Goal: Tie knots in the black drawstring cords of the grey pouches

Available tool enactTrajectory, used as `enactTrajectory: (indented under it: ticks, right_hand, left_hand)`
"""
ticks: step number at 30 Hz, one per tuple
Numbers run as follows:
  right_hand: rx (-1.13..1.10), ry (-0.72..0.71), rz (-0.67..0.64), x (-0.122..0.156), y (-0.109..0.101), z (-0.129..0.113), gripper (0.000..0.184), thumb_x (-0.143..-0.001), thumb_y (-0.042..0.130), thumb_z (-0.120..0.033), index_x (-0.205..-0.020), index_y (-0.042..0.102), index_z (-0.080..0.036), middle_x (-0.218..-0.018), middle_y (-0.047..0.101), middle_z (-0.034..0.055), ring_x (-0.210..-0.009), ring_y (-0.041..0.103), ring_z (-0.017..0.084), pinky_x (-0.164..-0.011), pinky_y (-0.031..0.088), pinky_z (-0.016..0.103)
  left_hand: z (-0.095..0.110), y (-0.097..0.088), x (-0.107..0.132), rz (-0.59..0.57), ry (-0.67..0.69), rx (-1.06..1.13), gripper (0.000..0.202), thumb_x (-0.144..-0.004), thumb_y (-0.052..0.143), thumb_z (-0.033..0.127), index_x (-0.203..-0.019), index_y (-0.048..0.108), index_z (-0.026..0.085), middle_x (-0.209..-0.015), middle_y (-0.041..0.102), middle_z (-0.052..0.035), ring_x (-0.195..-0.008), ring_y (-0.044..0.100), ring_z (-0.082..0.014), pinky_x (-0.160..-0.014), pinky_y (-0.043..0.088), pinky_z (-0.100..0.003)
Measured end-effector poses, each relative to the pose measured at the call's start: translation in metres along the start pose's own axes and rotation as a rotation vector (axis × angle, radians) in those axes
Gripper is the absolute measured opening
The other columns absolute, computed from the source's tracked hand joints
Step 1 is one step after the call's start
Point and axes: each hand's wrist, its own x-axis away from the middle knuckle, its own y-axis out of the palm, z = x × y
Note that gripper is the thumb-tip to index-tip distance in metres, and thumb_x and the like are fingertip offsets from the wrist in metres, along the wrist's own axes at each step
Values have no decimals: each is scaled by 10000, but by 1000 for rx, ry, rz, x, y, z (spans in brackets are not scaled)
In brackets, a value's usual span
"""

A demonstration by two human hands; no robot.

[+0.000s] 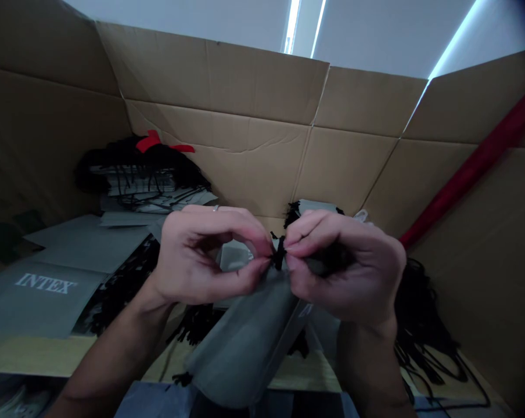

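A grey fabric piece (240, 342) hangs below my hands, folded or rolled lengthwise, with a black cord (279, 253) at its top end. My left hand (210, 252) pinches that cord between thumb and index finger, the other fingers curled, a ring on one of them. From the other side my right hand (341, 261) also pinches the cord, its fingertips almost meeting the left ones. The cord's exact form between the fingertips is too small to make out. Part of some white lettering shows on the fabric's right side, and a black tuft sits at its lower left corner.
At left lie grey fabric pieces (66, 255), one printed INTEX. Behind them stands a pile of grey pieces with black cords (144, 174) and red strips. Black cords (419, 325) lie at right. Cardboard walls (245, 139) enclose the wooden table (31, 354); a red band crosses the right wall.
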Motion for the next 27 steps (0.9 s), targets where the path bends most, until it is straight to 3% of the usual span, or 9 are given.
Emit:
enactTrajectory:
  ticks: [4,10,14,17,23,27]
  right_hand:
    - [102,68,20,1,-3,-4,305,-824,810,7,-913,757,-280,-920,855,-28,-816,819,180,-779,702,338]
    - [140,128,87,0,1,-13,243,-871,811,-35,-873,745,-269,-917,852,-29,-771,788,159,-758,681,333]
    - [206,115,125,1,4,-16,234,-887,819,-50,-890,740,-270,-907,837,-38,-773,776,153,-744,656,330]
    - [258,95,132,3,6,-17,240,-896,821,-43,-913,744,-269,-917,838,-34,-794,788,155,-774,668,332]
    - [249,23,39,5,4,-13,288,-900,829,-37,-977,723,-295,-970,845,-2,-880,815,198,-809,719,343]
    - [212,-4,-1,3,2,-9,301,-891,822,-17,-976,723,-288,-960,839,-3,-864,805,187,-807,713,335]
  left_hand:
    - [9,1,3,48,41,-211,245,-964,893,-5,-1053,819,211,-928,856,-35,-838,843,-186,-744,704,-298]
    - [19,6,7,31,90,-395,222,-1032,885,20,-1142,836,207,-1025,894,-46,-897,866,-178,-833,754,-288]
    - [18,4,14,27,153,-511,236,-1006,951,35,-1183,853,156,-1107,913,-77,-969,890,-171,-935,761,-246]
    - [17,4,17,20,177,-569,274,-1004,957,34,-1231,848,141,-1176,917,-102,-1024,895,-189,-993,774,-270]
    - [16,10,16,46,238,-585,167,-1042,884,44,-1124,809,168,-1058,884,-78,-921,883,-208,-894,780,-301]
    - [19,12,12,37,139,-528,193,-1041,850,39,-1112,786,207,-975,851,-31,-868,848,-170,-797,719,-261]
